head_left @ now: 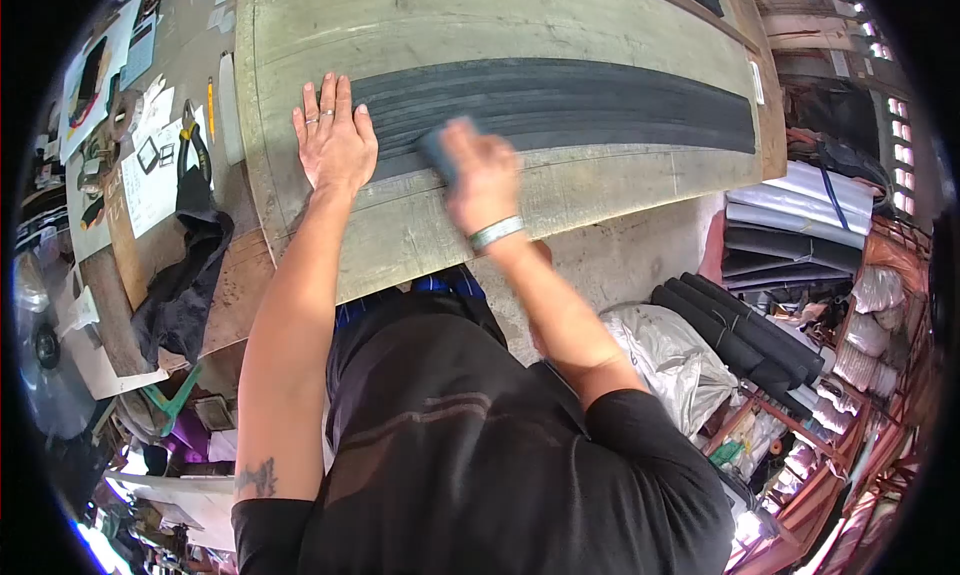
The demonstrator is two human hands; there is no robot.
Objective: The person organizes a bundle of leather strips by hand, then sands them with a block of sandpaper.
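Note:
A long dark ribbed strip (600,105) lies across the pale worn board on the table (450,25). My left hand (335,140) rests flat at the strip's left end, fingers stretched out and pointing away from me, with rings on it. My right hand (482,170), blurred by motion, is closed around a small dark block (436,155) over the strip's near edge, to the right of my left hand. What the block is made of cannot be made out. A pale band circles my right wrist.
Left of the board lie pliers (193,140), a pencil (211,108), papers (150,185) and a dark cloth (185,275) hanging over the edge. Black rolls (735,325), a silvery sack (670,360) and stacked sheets (790,235) stand at the right.

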